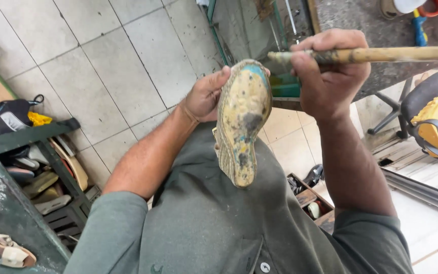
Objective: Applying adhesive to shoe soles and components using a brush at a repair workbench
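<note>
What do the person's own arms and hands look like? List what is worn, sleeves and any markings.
Both arms are bare from above the elbow down, with short grey-green sleeves of a buttoned shirt at the upper arms. The left hand and right hand are bare: no gloves, rings, watch or wristbands visible. Fine hair shows on the forearms; no markings can be seen.

A: Shoe sole (243,119): tan-yellow, mottled, with turquoise streaks and one dark grey blotch; side ribbed in beige stripes.
B: Stick (381,54)?
A: Pale yellow wood, smeared brown toward its tip.
B: Surroundings?
A: Shirt (214,223) dull grey-green. Floor tiles (112,66) light grey. Shelf frame (31,136) dark green.
</note>
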